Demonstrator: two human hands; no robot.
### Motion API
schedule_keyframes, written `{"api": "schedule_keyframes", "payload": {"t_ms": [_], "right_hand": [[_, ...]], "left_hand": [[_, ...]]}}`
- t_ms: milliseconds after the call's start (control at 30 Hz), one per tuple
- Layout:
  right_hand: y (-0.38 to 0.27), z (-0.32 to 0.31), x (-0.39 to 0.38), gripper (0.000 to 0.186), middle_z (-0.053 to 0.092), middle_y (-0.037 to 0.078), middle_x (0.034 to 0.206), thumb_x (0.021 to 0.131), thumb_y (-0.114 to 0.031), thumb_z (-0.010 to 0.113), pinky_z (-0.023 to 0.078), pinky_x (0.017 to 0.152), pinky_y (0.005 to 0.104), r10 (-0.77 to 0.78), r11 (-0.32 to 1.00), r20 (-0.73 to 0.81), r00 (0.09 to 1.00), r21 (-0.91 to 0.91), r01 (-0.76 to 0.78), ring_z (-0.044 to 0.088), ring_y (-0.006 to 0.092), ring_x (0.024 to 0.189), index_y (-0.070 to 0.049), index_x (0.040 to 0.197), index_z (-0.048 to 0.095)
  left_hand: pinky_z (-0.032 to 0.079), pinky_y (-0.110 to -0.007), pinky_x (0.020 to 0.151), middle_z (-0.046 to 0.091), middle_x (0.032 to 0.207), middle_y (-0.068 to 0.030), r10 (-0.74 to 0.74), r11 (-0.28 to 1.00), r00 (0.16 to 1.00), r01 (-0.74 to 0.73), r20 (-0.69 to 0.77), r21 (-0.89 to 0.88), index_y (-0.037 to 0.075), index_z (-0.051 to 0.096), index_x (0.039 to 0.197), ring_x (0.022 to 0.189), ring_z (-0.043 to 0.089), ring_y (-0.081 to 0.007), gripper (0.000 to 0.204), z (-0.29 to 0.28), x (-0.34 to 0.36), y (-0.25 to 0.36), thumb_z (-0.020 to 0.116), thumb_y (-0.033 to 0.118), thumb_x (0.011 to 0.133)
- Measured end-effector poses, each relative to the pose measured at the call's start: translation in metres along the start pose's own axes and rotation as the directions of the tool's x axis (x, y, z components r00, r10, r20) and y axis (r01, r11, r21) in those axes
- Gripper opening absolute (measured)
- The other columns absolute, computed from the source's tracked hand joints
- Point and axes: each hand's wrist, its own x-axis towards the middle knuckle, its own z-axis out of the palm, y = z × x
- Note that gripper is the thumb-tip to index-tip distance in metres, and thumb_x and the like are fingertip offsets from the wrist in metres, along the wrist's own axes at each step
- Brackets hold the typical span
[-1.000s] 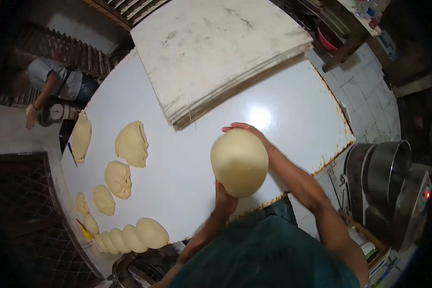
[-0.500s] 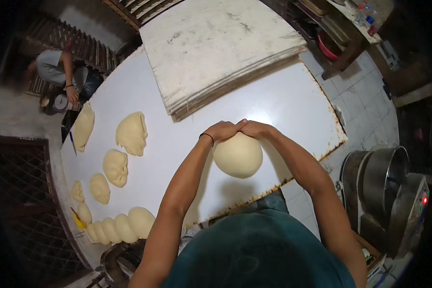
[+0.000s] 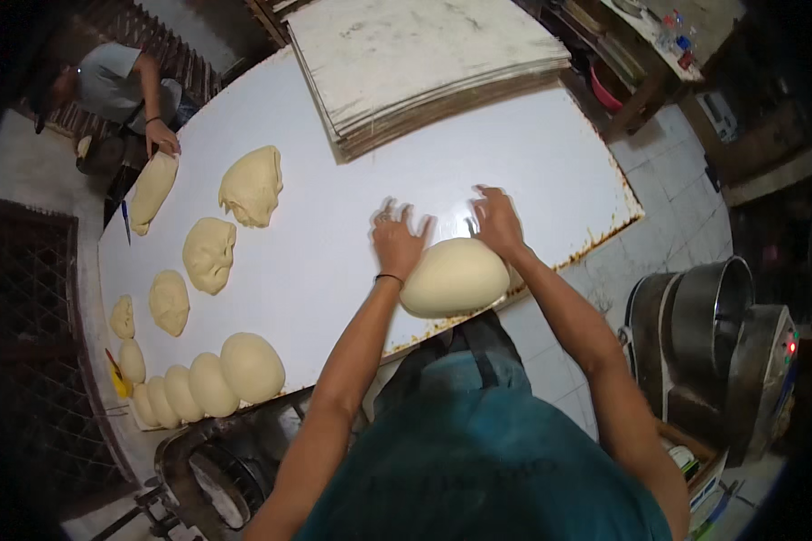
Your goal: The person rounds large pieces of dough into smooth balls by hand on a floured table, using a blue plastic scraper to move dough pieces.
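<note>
Two hands press on one big dough ball (image 3: 454,276) near the table's (image 3: 352,225) front edge. Left hand (image 3: 397,239) and right hand (image 3: 497,219) lie flat on its far side, fingers spread wide, not closed around it. More dough lumps (image 3: 209,254) sit well apart on the left.

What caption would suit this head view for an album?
Both hands, left hand and right hand, press a dough ball on a white table.
</note>
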Motion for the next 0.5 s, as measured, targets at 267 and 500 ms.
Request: {"api": "schedule_keyframes", "payload": {"t_ms": [267, 500], "right_hand": [[-0.015, 0.019, -0.07, 0.052, 0.029, 0.008, 0.145, 0.099, -0.036, 0.021, 0.025, 0.11, 0.0393, 0.405, -0.38, 0.541, 0.737, 0.833, -0.403, 0.028, 0.0245, 0.133, -0.007, 0.142, 0.022], [-0.009, 0.031, 0.101, 0.034, 0.056, 0.01, 0.123, 0.094, -0.02, 0.043, 0.04, 0.097, 0.0312, 0.005, 0.237, 0.725, 0.689, 0.669, -0.705, 0.052, 0.0196, 0.112, -0.003, 0.121, 0.054]], "left_hand": [[0.021, -0.038, 0.11, 0.033, 0.143, -0.0114, -0.332, -0.49, 0.846, 0.223, 0.417, -0.843, 0.003, 0.025, 0.141, 0.133, 0.027, -0.0232, 0.075, 0.008, -0.086, 0.025, 0.021, 0.06, 0.092], [0.039, -0.035, 0.096, 0.048, 0.127, -0.0074, -0.303, 0.485, 0.844, 0.536, 0.442, -0.691, 0.005, 0.042, 0.131, 0.113, 0.048, -0.0198, 0.043, -0.028, -0.05, 0.04, 0.047, 0.027, 0.094]]}}
